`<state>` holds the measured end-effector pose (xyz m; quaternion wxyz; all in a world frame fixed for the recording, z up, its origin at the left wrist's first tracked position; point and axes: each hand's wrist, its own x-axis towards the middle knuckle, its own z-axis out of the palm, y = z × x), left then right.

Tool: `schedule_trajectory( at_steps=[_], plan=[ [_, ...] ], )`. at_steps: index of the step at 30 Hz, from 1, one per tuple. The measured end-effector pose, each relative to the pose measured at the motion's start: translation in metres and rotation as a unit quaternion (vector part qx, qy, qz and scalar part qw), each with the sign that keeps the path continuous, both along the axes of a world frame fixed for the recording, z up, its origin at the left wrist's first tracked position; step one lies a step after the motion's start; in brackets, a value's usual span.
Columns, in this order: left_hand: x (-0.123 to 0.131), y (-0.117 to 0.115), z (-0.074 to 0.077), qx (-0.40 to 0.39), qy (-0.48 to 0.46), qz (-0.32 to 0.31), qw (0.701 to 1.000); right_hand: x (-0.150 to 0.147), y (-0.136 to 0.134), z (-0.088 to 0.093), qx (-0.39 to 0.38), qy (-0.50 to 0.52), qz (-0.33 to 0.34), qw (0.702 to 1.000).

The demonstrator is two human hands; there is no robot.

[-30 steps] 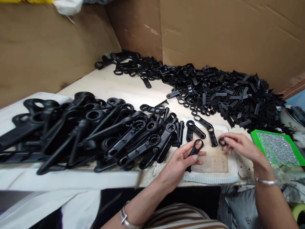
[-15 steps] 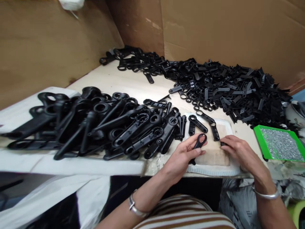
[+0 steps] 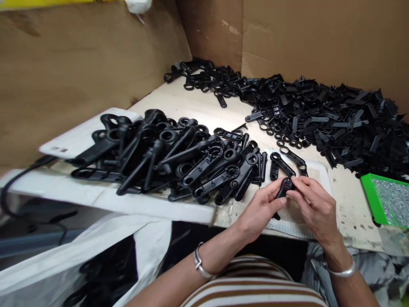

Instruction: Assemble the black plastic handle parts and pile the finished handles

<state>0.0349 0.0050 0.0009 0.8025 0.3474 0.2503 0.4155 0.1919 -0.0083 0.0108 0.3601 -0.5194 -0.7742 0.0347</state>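
My left hand [image 3: 259,209] is closed around a black plastic lever arm [image 3: 281,192] with a ring-shaped head, held over the front edge of the table. Against that head, the thumb and fingers of my right hand [image 3: 315,204] pinch a small black piece [image 3: 289,184], partly covered by the fingertips. Just beyond both hands, a few similar black arms [image 3: 282,163] lie on a white-rimmed tray [image 3: 325,177]. To the left rises a heap of larger black crank-like arms [image 3: 204,164].
A big pile of small black parts [image 3: 322,106] spreads along the cardboard wall [image 3: 319,38]. At the right stands a green tray [image 3: 370,200] of small shiny metal pieces [image 3: 391,200]. A white bag [image 3: 153,238] hangs below the table's front edge, left.
My right hand has come left from the tray's right side to the ring head, bringing the small piece. My left hand still holds the arm. The view has turned left.
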Motion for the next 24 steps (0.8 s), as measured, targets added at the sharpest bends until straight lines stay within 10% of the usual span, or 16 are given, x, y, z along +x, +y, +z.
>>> schedule_trajectory(
  at_steps=[5,13,24],
  plan=[
    [-0.001,-0.005,-0.006,0.114,0.100,0.028,0.988,-0.003,-0.005,-0.002,0.013,0.005,0.000,1.000],
    [-0.014,-0.005,-0.002,0.293,0.356,0.036,0.887,0.003,-0.008,0.003,-0.101,0.125,0.015,0.987],
    [-0.021,-0.007,0.005,0.388,0.365,0.076,0.843,-0.007,-0.002,0.010,-0.308,0.192,0.029,0.931]
  ],
)
